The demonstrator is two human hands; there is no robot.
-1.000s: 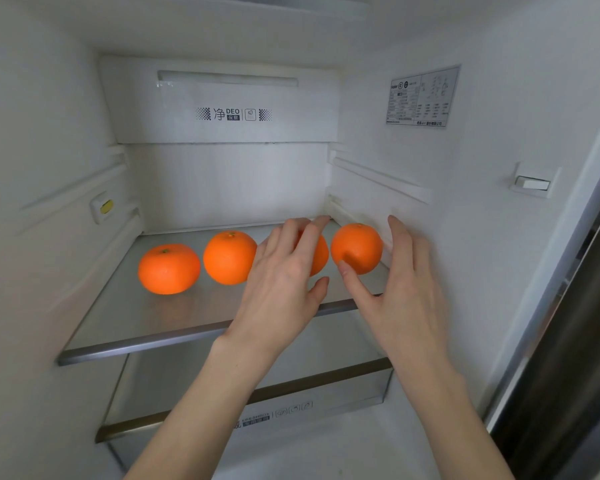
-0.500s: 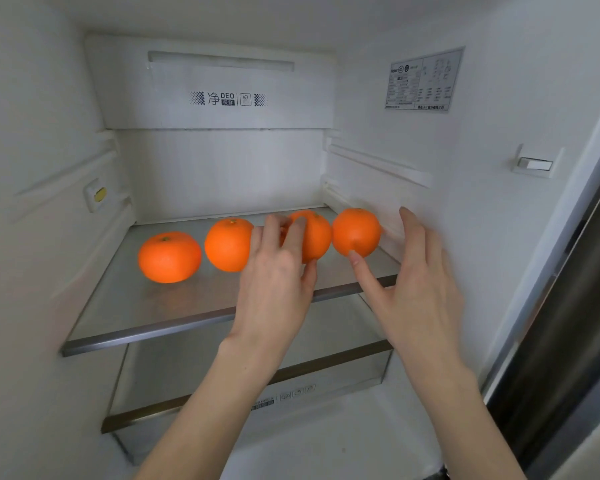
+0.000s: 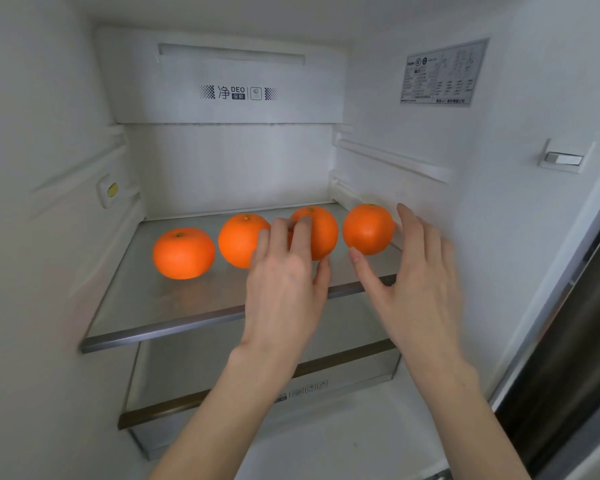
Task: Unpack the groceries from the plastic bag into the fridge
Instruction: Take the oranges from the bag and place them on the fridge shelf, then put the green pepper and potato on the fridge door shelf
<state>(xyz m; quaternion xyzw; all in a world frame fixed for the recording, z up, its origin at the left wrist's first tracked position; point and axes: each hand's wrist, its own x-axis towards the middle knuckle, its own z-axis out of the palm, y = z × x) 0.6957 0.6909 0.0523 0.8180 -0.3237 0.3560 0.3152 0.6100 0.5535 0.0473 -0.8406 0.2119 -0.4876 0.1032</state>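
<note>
Several oranges stand in a row on the glass fridge shelf (image 3: 146, 320): the leftmost orange (image 3: 183, 252), a second orange (image 3: 238, 240), a third orange (image 3: 321, 232) and the rightmost orange (image 3: 368, 228). My left hand (image 3: 286, 285) hovers in front of the second and third oranges, fingers spread, and covers part of each. My right hand (image 3: 418, 278) is open around the rightmost orange, thumb below it and fingers to its right, without clasping it. The plastic bag is out of sight.
Below the shelf sits a clear drawer with a brown front strip (image 3: 201, 398). White fridge walls close in on the left and right, with a rail (image 3: 388, 157) on the right wall. The dark door edge (image 3: 575, 344) stands at the far right.
Both hands have drawn back toward me from the two right-hand oranges, which now stand free on the shelf. The view has shifted slightly.
</note>
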